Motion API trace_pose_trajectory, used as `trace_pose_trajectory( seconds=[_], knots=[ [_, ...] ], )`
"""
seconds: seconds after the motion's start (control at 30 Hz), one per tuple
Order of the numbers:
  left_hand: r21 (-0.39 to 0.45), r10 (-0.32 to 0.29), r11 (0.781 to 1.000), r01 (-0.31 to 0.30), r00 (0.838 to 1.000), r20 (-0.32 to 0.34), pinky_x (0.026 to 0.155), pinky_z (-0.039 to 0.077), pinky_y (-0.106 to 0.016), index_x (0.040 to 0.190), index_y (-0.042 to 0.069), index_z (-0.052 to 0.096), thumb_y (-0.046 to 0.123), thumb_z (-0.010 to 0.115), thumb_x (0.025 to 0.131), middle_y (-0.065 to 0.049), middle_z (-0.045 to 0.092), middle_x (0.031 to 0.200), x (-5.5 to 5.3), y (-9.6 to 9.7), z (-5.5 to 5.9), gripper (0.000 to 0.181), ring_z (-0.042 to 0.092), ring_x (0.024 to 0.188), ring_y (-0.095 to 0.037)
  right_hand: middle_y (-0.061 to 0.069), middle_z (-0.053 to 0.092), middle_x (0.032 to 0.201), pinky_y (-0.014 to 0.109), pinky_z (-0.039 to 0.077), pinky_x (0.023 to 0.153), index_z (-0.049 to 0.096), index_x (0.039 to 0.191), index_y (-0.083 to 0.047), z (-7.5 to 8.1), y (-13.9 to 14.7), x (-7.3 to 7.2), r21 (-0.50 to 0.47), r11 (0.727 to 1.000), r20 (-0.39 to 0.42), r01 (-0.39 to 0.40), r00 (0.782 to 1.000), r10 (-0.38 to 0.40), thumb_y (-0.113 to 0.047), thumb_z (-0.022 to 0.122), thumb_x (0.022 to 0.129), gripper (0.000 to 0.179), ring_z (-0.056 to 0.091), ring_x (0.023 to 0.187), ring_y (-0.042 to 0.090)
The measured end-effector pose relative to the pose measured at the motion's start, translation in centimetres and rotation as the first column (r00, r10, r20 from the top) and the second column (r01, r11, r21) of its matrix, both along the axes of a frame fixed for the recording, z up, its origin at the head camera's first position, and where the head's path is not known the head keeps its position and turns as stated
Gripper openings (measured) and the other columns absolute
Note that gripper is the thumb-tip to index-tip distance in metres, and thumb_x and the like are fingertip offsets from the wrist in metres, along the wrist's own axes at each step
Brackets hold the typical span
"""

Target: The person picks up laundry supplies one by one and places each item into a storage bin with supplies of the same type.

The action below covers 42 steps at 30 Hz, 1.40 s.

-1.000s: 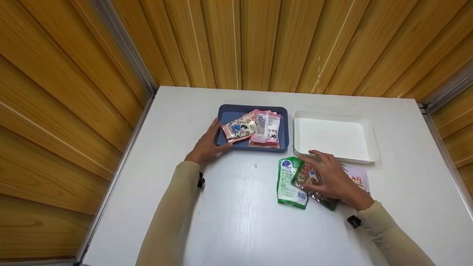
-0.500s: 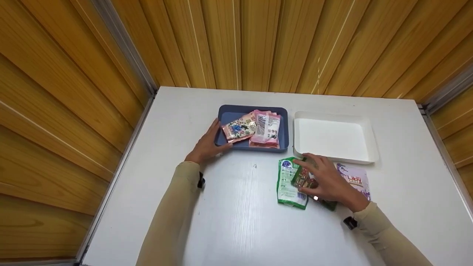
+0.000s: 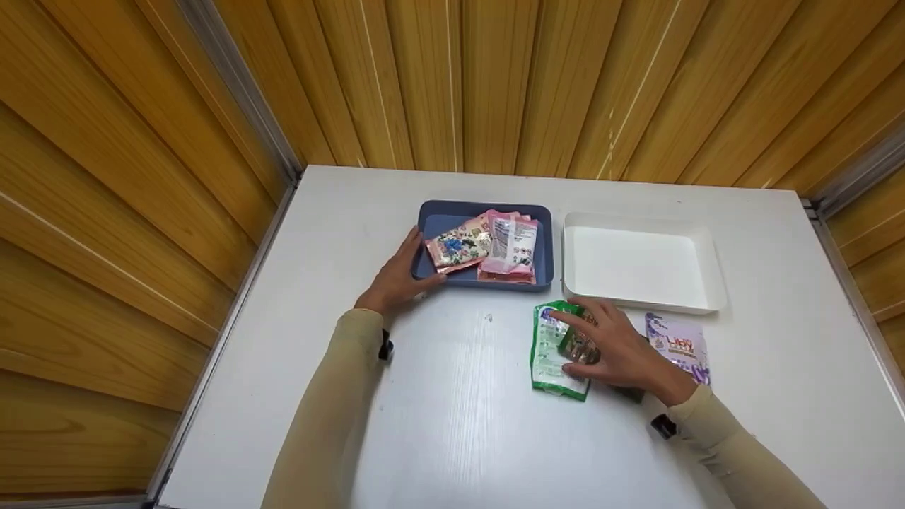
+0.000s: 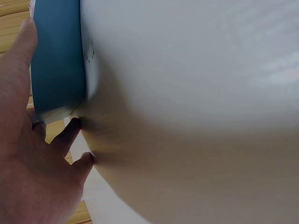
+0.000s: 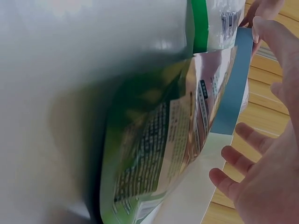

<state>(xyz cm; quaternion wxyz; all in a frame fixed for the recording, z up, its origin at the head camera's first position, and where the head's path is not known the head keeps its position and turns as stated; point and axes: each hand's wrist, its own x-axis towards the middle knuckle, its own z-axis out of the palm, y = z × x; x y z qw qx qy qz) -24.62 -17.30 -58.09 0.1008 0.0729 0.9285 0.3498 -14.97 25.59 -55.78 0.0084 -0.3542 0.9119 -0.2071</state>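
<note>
Against the blue tray's point(image 3: 512, 286) left end, the left hand point(image 3: 397, 278) braces, fingers spread; near-right of the tray, the right hand point(image 3: 621, 346), spread and empty, should pinch only the brown pack point(image 3: 581, 346).

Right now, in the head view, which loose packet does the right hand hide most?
The brown packet, in the middle; the green-white packet and purple packet show far more.

White flat-topped desk point(image 3: 452, 410); yellow-brown wood-plank walls point(image 3: 491, 85) behind and at both sides; grey metal strips point(image 3: 239, 88) line wall corners.
</note>
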Motion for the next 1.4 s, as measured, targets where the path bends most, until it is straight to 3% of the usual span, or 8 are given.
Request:
trace_pose_trajectory(
  seconds=[0.53, 0.93, 1.4],
  knots=[
    [0.015, 0.003, 1.000, -0.003, 1.000, -0.002, 0.126, 0.020, -0.046, 0.167, 0.018, 0.008, 0.056, 0.074, 0.090, 0.008, -0.003, 0.173, 0.0, 0.2, 0.1, 0.108, 0.013, 0.157, -0.027, 0.019, 0.034, 0.161, 0.068, 0.038, 0.108, 0.038, 0.159, -0.038, -0.1, -0.8, 0.3, 0.055, 0.997, 0.013, -0.062, 0.998, 0.062, -0.067, 0.079, 0.079, 0.095, 0.037, 0.143, 0.045],
    [0.014, -0.002, 1.000, 0.002, 1.000, -0.017, 0.125, 0.022, -0.045, 0.167, 0.017, 0.009, 0.063, 0.072, 0.088, 0.009, -0.003, 0.173, 0.1, 0.0, 0.0, 0.111, 0.016, 0.157, -0.027, 0.022, 0.022, 0.167, 0.078, 0.022, 0.111, 0.030, 0.162, -0.041, 0.1, -1.7, 0.3, 0.146, 0.987, 0.103, -0.072, 0.993, 0.057, -0.075, 0.083, 0.064, 0.116, 0.021, 0.150, 0.053],
    [-0.005, 0.011, 1.000, -0.011, 1.000, -0.005, 0.126, 0.021, -0.046, 0.167, 0.018, 0.008, 0.059, 0.073, 0.089, 0.008, -0.002, 0.173, 0.0, 0.1, 0.0, 0.109, 0.014, 0.157, -0.026, 0.028, 0.015, 0.167, 0.080, 0.016, 0.112, 0.027, 0.163, -0.038, 0.6, -2.6, -0.2, 0.252, 0.965, 0.185, -0.078, 0.982, 0.031, -0.079, 0.083, 0.058, 0.126, 0.014, 0.149, 0.059]
  ],
)
